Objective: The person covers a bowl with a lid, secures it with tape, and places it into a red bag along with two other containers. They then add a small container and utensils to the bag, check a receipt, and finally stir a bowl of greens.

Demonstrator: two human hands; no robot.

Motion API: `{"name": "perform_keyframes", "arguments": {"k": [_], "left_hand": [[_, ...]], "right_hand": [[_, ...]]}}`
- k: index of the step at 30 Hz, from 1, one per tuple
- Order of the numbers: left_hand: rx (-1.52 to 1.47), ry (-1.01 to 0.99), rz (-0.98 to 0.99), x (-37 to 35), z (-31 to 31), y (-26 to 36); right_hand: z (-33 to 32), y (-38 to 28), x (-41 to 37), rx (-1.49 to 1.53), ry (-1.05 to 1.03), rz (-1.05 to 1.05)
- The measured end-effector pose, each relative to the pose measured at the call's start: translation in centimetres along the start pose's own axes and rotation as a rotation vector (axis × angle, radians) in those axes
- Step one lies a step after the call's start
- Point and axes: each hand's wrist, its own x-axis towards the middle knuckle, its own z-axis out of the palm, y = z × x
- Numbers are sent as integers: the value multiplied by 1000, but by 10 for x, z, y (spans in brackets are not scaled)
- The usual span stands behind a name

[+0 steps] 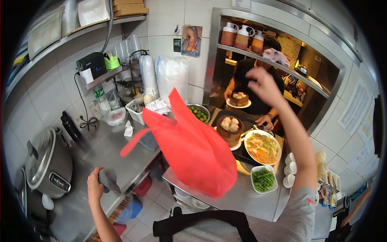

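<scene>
My left hand (95, 184) is closed on a bunched grey cloth (109, 180) above the steel counter at the left. My right hand (263, 84) is raised high in front of the serving window, its fingers bent but apart, with nothing seen in them; motion blurs it a little. A red fabric bag (193, 153) with pointed handles is in mid-air between my arms, and neither hand touches it. Behind the bag are a bamboo steamer of dumplings (230, 124), a plate of shredded vegetables (263, 147) and a square bowl of chopped greens (263, 180).
A co-worker (246, 76) stands behind the window, holding a plate with a small steamer (238, 99). A rice cooker (44, 161) occupies the left counter (96, 149). Small white cups (289, 169) stand right of the dishes. A bowl of green limes (198, 113) is at the back.
</scene>
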Motion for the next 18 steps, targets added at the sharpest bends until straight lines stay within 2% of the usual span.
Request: {"name": "perform_keyframes", "arguments": {"k": [2, 4, 5, 6, 8, 12, 15, 18], "left_hand": [[117, 52, 5, 28, -6, -39], [193, 134, -7, 51, 2, -84], [200, -3, -147, 61, 3, -105], [198, -6, -138, 63, 7, -115], [337, -140, -145, 66, 18, -128], [155, -201, -106, 73, 36, -137], [36, -167, -26, 68, 42, -117], [-109, -282, 88, 68, 52, -87]], "right_hand": [[3, 48, 66, -170, 134, 132], [-10, 89, 130, -306, 253, 121], [-19, 98, 156, -269, 284, 211], [-25, 106, 178, -231, 314, 302], [-28, 134, 221, -229, 514, 319], [-33, 171, 275, -179, 555, 357], [-23, 166, 305, 200, 622, 511], [-24, 152, 302, 561, 691, 717]]}}
